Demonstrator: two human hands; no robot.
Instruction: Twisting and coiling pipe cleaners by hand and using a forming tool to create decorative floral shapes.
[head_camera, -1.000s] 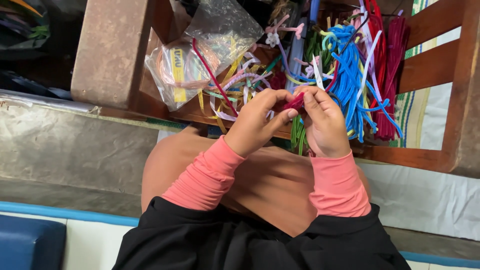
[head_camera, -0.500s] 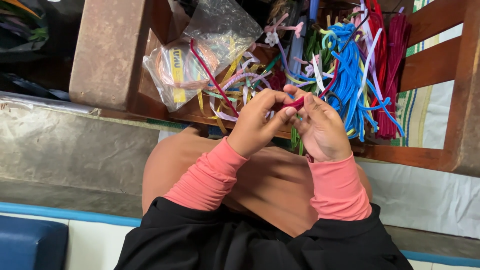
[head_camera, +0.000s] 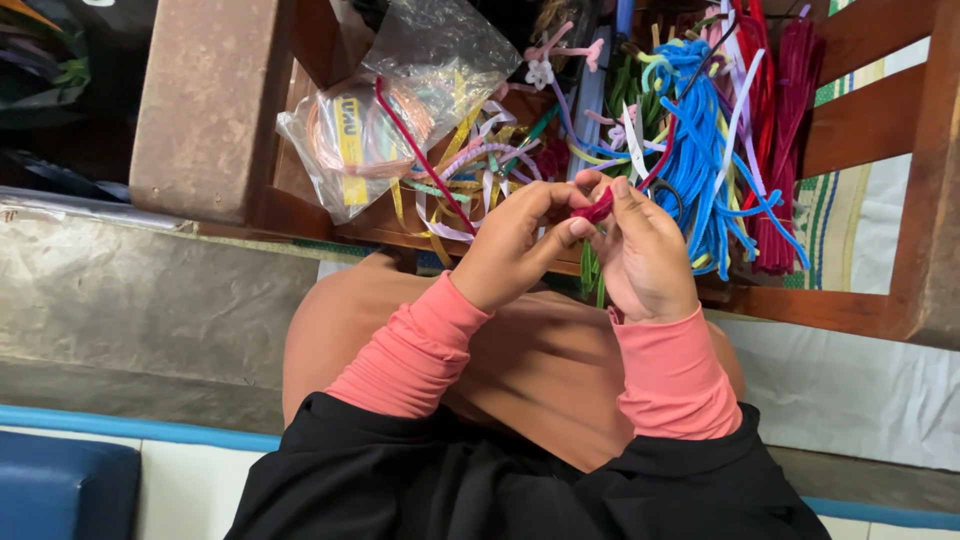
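Pink-sleeved left hand (head_camera: 510, 250) and right hand (head_camera: 640, 255) meet above the lap, fingertips closed on a short magenta pipe cleaner (head_camera: 598, 208) between them. Judgement: keep pinch points close together, twist in small turns. Beyond lie blue pipe cleaners (head_camera: 700, 150), a clear plastic bag (head_camera: 400, 100) and a wooden frame (head_camera: 870, 120).

Up and left of the pinch there's a clear plastic bag (head_camera: 400, 110) with a wire coil (head_camera: 350, 140) inside, sitting on a wooden chair (head_camera: 860, 130). Right of the pinch is a heap of blue pipe cleaners (head_camera: 705, 150), with dark red ones (head_camera: 790, 120) further right. A blue cushion (head_camera: 60, 490) sits way down left.
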